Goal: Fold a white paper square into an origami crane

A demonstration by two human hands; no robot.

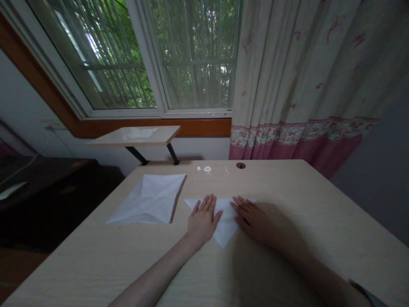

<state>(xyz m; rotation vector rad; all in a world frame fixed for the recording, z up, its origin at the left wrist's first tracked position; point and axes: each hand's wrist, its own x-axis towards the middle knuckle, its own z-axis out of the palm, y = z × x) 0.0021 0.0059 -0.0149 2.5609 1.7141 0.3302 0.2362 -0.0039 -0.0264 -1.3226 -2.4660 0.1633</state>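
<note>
A white sheet of paper, folded into a triangle, lies on the desk with its point toward me and its long edge on the far side. My left hand rests flat on its left part, fingers stretched out and thumb apart. On the right part lies my right hand, fingers extended over the paper near the far edge. Both hands cover some of the sheet, so its two side corners show only in part. Neither hand grips anything.
Left of my hands lies a creased, unfolded white sheet. A small raised shelf at the back left holds another white paper. The desk has a round cable hole near its back edge. A curtain hangs behind.
</note>
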